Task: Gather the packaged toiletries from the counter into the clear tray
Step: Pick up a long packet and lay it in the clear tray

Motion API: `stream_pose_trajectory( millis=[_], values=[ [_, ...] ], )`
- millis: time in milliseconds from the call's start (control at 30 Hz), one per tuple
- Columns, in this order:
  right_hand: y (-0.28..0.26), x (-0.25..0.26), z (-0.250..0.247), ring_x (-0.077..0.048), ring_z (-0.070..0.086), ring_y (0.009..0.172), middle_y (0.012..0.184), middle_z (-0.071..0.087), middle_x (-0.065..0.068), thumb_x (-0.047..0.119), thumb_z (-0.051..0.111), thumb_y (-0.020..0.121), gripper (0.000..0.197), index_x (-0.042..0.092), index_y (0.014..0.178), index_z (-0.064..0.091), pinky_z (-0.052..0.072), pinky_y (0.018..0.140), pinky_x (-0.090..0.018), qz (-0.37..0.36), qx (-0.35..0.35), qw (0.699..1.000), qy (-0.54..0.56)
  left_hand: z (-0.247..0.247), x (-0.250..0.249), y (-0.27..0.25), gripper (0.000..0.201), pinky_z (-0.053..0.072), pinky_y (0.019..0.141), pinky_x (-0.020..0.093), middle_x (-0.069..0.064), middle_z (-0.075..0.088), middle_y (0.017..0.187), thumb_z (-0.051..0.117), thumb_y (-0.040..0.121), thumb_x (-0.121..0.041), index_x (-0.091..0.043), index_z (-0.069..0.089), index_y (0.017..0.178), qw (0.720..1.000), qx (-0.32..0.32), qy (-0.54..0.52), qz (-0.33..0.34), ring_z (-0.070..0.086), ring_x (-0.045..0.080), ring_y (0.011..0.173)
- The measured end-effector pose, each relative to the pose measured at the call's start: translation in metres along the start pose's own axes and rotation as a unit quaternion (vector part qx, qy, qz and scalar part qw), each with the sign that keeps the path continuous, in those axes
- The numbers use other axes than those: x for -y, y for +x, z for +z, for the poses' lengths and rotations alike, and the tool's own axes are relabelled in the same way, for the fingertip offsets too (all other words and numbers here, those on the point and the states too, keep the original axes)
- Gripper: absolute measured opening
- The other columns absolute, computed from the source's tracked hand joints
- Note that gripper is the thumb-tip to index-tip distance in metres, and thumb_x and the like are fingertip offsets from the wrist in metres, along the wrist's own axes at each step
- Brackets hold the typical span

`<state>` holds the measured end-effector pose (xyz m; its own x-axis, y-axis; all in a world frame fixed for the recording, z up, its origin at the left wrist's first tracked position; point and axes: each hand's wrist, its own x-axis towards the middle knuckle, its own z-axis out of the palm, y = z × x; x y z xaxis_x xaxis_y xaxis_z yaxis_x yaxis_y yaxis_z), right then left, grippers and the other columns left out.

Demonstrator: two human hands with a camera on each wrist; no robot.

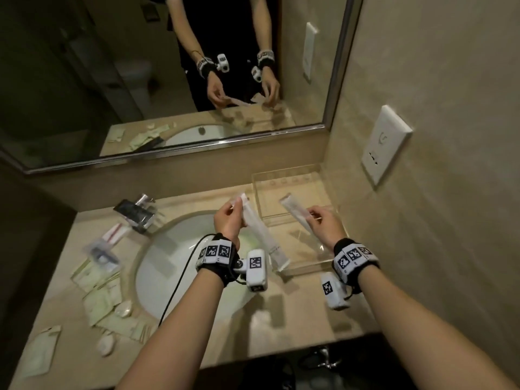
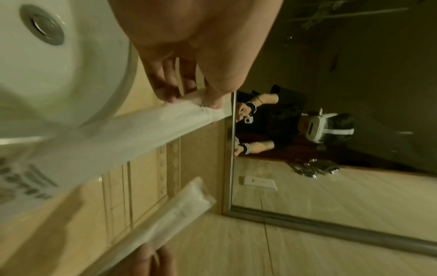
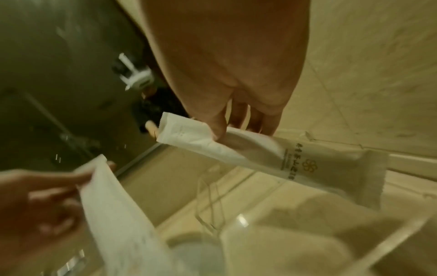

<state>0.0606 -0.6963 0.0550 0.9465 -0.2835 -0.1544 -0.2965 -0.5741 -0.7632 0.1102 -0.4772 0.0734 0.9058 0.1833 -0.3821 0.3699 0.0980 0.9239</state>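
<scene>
The step in hand looks like the carry: 2 long white sachets are off the surface (image 1: 281, 299) and on their way to the clear tray (image 1: 312, 268), which sits right of the sink (image 1: 180, 266) and appears to hold nothing yet.

The left hand (image 1: 228, 220) pinches the far end of the left sachet (image 1: 263, 235) between thumb and fingers (image 2: 165, 89). Its long axis runs from that far end down toward the person, the near end hanging just over the tray's near left corner.

The right hand (image 1: 323, 225) has its fingers (image 3: 250, 119) pinched on the right sachet (image 1: 295, 211) near its middle. It hangs above the tray interior, its free end pointing away and left.

Next, I judge, each sachet needs lowering flat, long axis along the tray, before the fingers let go. More packets (image 1: 98, 280) wait left of the sink.
</scene>
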Motion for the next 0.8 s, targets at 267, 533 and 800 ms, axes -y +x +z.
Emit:
stream_pose_trajectory(
  millis=[267, 533, 800],
  values=[
    [0.027, -0.056, 0.053, -0.03, 0.061, 0.107, 0.117, 0.066, -0.015, 0.012, 0.048, 0.098, 0.026, 0.009, 0.115, 0.069, 0.048, 0.093, -0.035, -0.014, 0.174, 0.959, -0.224, -0.04, 0.034, 0.023, 0.021, 0.048, 0.053, 0.023, 0.004, 0.054, 0.076, 0.057, 0.095, -0.025, -0.014, 0.063, 0.077, 0.99, -0.115, -0.072, -0.034, 0.053, 0.019, 0.072],
    [0.022, -0.077, 0.055, -0.023, 0.057, 0.104, 0.111, 0.062, -0.006, 0.01, 0.06, 0.091, 0.021, 0.016, 0.108, 0.071, 0.048, 0.093, -0.033, -0.031, 0.18, 0.953, -0.241, -0.027, 0.04, 0.029, 0.016, 0.054, 0.051, 0.019, 0.004, 0.056, 0.075, 0.054, 0.097, -0.021, -0.012, 0.062, 0.086, 0.987, -0.103, -0.106, -0.067, 0.057, 0.016, 0.066],
    [0.034, -0.067, 0.027, -0.018, 0.067, 0.091, 0.097, 0.073, -0.006, 0.003, 0.046, 0.096, 0.025, 0.011, 0.099, 0.07, 0.054, 0.087, -0.027, 0.016, -0.023, 0.999, 0.021, 0.007, 0.05, 0.028, 0.014, 0.058, 0.057, 0.021, 0.005, 0.054, 0.081, 0.052, 0.098, -0.017, -0.005, 0.058, 0.101, 0.983, -0.066, -0.141, -0.095, 0.056, 0.017, 0.066]
  ],
)
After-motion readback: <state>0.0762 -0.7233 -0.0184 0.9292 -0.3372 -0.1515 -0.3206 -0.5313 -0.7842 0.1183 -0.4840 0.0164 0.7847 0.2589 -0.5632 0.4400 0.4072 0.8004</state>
